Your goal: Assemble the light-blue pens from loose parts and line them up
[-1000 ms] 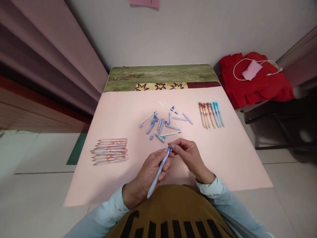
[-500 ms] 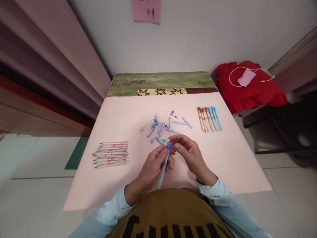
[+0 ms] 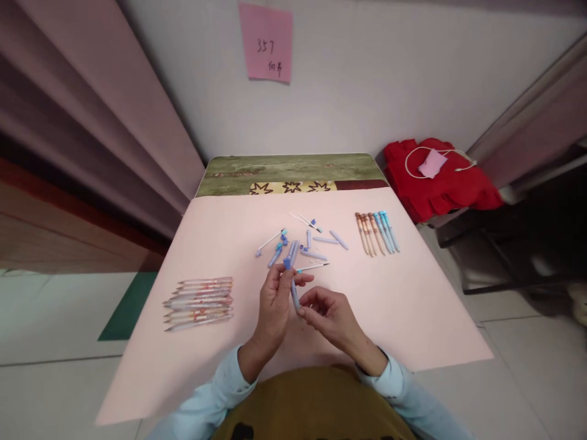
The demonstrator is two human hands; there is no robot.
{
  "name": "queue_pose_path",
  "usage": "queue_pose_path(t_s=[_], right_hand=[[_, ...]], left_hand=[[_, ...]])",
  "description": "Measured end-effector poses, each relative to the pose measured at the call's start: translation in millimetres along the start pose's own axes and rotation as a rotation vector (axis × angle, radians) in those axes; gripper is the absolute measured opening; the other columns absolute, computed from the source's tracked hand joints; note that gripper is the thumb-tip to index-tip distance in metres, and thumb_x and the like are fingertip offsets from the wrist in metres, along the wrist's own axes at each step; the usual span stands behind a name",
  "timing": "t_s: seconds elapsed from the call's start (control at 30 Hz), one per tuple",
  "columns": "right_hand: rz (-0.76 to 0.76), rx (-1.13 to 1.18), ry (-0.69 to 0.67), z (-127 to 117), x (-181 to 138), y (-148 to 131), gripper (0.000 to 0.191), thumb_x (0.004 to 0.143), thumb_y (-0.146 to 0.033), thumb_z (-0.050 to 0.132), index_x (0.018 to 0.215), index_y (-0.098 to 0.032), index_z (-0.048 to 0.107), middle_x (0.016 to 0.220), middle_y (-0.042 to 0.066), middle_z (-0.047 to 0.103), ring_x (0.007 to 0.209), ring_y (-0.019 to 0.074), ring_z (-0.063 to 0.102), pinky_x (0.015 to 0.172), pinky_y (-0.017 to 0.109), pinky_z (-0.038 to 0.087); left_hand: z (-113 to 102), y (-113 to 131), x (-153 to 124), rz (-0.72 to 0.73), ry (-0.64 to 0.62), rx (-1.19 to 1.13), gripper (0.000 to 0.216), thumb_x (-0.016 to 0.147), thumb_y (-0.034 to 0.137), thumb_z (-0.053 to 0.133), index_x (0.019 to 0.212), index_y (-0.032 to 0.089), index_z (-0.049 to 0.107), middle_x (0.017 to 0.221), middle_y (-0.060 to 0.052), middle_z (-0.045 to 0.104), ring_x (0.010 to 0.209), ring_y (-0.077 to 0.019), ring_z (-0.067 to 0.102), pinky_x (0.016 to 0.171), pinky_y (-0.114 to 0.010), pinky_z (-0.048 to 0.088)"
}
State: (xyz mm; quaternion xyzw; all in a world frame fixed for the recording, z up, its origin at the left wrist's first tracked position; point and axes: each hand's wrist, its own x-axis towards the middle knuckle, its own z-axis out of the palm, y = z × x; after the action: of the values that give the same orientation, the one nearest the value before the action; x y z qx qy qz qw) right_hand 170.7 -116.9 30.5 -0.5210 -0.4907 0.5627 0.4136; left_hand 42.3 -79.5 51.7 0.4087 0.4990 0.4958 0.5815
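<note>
My left hand [image 3: 274, 304] holds a light blue pen [image 3: 291, 283] nearly upright, its blue cap end pointing up and away from me. The fingers of my right hand [image 3: 329, 316] pinch the pen's lower end, just below the left hand. Both hands hover above the pink table sheet [image 3: 229, 244]. Just beyond them lies a scatter of loose blue pen parts [image 3: 300, 239]: barrels, thin refills, small caps.
A row of several orange and blue pens [image 3: 376, 233] lies at the right. A pile of pale patterned pens [image 3: 199, 301] lies at the left. A red cloth with a white cable [image 3: 438, 177] sits on a chair at the right. A pink note [image 3: 268, 41] hangs on the wall.
The pen has swung from slanting toward me to nearly upright. My right hand moved from its cap end down to its lower end. The view tilted up, showing the wall note.
</note>
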Motion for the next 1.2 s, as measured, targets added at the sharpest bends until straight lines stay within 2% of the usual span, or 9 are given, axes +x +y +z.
queue_pose_path(t_s=[0.23,0.33,0.4,0.47,0.6,0.7,0.77,0.9,1.2], right_hand=[[-0.049,0.101,0.023,5,-1,0,0.017,0.077,-0.033,0.071,0.079,-0.018,0.064,0.065,-0.002,0.062,0.057,0.0102,0.054,0.054,0.023,0.042],[-0.062,0.073,0.058,2,-3,1,0.015,0.077,-0.031,0.071,0.078,-0.018,0.064,0.066,-0.002,0.063,0.057,0.0103,0.054,0.054,0.022,0.042],[-0.055,0.038,0.126,-8,0,3,0.016,0.077,-0.033,0.07,0.078,-0.018,0.064,0.064,-0.002,0.062,0.054,0.0101,0.053,0.051,0.022,0.041],[-0.062,-0.017,0.231,-26,6,5,0.019,0.077,-0.036,0.07,0.079,-0.018,0.064,0.061,-0.003,0.06,0.051,0.0099,0.05,0.049,0.022,0.039],[-0.139,-0.265,0.424,-78,29,9,0.022,0.078,-0.039,0.067,0.082,-0.018,0.066,0.062,-0.002,0.06,0.056,0.0122,0.053,0.054,0.023,0.04],[-0.138,-0.534,0.566,-111,51,11,0.02,0.078,-0.038,0.065,0.077,-0.018,0.067,0.061,-0.002,0.061,0.057,0.014,0.055,0.059,0.024,0.04],[-0.115,-0.645,0.621,-124,65,13,0.017,0.078,-0.035,0.063,0.076,-0.019,0.067,0.063,-0.001,0.064,0.06,0.0149,0.057,0.061,0.025,0.04],[-0.048,-0.794,0.677,-133,85,20,0.014,0.078,-0.032,0.06,0.075,-0.019,0.066,0.068,0.001,0.068,0.066,0.0166,0.06,0.063,0.025,0.038],[0.09,-0.981,0.649,-135,103,18,0.017,0.077,-0.026,0.057,0.08,-0.018,0.071,0.076,0.006,0.072,0.074,0.019,0.062,0.063,0.026,0.036]], left_hand=[[4,-6,-2,-0.009,-0.026,0.031,0.028,0.092,0.048,0.055,0.097,0.02,0.052,0.09,-0.006,0.075,0.083,-0.0173,0.067,0.083,-0.033,0.051],[2,-7,-2,0.006,-0.081,0.054,0.032,0.094,0.049,0.05,0.109,0.02,0.053,0.101,-0.008,0.074,0.087,-0.0179,0.067,0.086,-0.035,0.05],[-5,-11,-3,0.053,-0.097,0.109,0.036,0.096,0.049,0.047,0.115,0.02,0.053,0.11,-0.009,0.071,0.089,-0.0178,0.066,0.088,-0.036,0.05],[-15,-18,-5,0.111,-0.104,0.218,0.035,0.096,0.048,0.045,0.111,0.019,0.058,0.113,-0.01,0.069,0.086,-0.0169,0.064,0.085,-0.033,0.05],[-37,-42,-10,0.103,-0.129,0.422,0.029,0.094,0.045,0.05,0.105,0.021,0.06,0.093,-0.006,0.071,0.069,-0.0159,0.062,0.067,-0.029,0.05],[-44,-55,-12,0.125,-0.132,0.516,0.027,0.092,0.045,0.052,0.101,0.02,0.06,0.083,-0.005,0.071,0.07,-0.0181,0.064,0.064,-0.029,0.05],[-45,-58,-11,0.142,-0.146,0.539,0.026,0.092,0.044,0.052,0.1,0.02,0.06,0.082,-0.005,0.071,0.073,-0.0192,0.066,0.065,-0.029,0.051],[-45,-57,-10,0.146,-0.159,0.546,0.024,0.091,0.043,0.052,0.097,0.021,0.061,0.079,-0.004,0.07,0.074,-0.0195,0.067,0.066,-0.028,0.051],[-46,-58,-8,0.119,-0.167,0.514,0.024,0.091,0.042,0.052,0.096,0.021,0.061,0.078,-0.004,0.07,0.072,-0.0191,0.065,0.063,-0.027,0.049]])
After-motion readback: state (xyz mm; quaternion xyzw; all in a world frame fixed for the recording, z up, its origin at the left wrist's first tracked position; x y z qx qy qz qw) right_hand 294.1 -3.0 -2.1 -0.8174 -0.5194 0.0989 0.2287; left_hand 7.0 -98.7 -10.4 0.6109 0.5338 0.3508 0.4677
